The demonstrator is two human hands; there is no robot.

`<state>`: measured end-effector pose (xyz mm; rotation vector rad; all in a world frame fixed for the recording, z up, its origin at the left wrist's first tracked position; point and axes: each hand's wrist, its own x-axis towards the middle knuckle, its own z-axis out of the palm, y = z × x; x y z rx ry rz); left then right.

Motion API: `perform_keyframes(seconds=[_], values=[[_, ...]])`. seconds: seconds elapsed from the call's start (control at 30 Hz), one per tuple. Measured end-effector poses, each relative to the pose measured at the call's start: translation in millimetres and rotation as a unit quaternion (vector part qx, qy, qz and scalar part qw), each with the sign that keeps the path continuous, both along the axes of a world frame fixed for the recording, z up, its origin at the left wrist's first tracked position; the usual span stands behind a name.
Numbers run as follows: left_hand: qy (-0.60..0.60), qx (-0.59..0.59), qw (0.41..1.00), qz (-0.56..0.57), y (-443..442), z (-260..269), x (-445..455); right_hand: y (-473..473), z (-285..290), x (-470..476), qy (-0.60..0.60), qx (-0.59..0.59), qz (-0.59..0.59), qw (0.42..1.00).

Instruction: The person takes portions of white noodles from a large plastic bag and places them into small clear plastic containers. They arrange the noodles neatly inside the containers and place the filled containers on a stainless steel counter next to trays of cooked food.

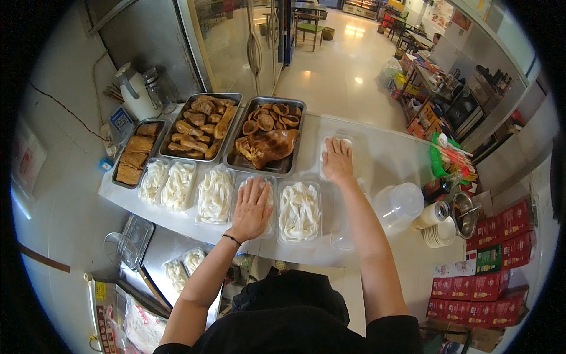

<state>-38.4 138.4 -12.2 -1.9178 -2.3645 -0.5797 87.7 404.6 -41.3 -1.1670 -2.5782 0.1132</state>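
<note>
My left hand (pixel 251 217) lies flat, palm down, over a clear plastic container of white noodles (pixel 269 212), hiding most of it. To its right stands a filled noodle container (pixel 300 212). Several more noodle containers, among them a full one (pixel 215 197), line up to the left. Farther back, my right hand (pixel 338 160) rests palm down on another plastic container (pixel 324 170) with white contents, its fingers extended. Partly beneath my right forearm is a clear container (pixel 341 221) that looks empty. Neither hand has its fingers closed around anything.
Steel trays of braised meat (pixel 265 137), brown sausage-like pieces (pixel 199 128) and brown slabs (pixel 137 155) stand behind the noodles. A stack of clear round tubs (pixel 398 205), a sauce bottle (pixel 442 188) and a steel bowl (pixel 464 212) are right. A strainer (pixel 121 251) lies lower left.
</note>
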Motion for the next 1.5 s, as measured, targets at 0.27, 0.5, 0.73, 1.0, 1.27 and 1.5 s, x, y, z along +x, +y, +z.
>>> perform_keyframes(seconds=[0.27,0.5,0.73,1.0,1.27,1.5], values=[[0.039,-0.023,0.999,0.028,0.7,8.3,7.1,-3.9,16.1,1.2,-0.044,-0.052,0.005,0.998],[-0.117,-0.021,0.993,-0.005,-0.9,-4.5,-11.1,8.9,5.7,-0.1,0.002,-0.050,0.005,0.999],[-0.224,0.020,0.973,-0.048,-3.3,14.0,-31.9,8.9,30.7,-0.2,-0.060,-0.026,0.020,0.998],[-0.154,0.130,0.979,-0.035,-11.0,38.5,-18.7,6.5,53.3,6.3,0.054,-0.035,0.017,0.998],[-0.029,0.125,0.992,0.012,-19.2,46.6,55.0,-94.2,83.1,39.9,0.145,-0.277,0.205,0.927],[0.004,0.135,0.988,0.073,-10.4,33.5,72.1,-127.1,54.2,38.9,0.133,-0.086,0.259,0.953]])
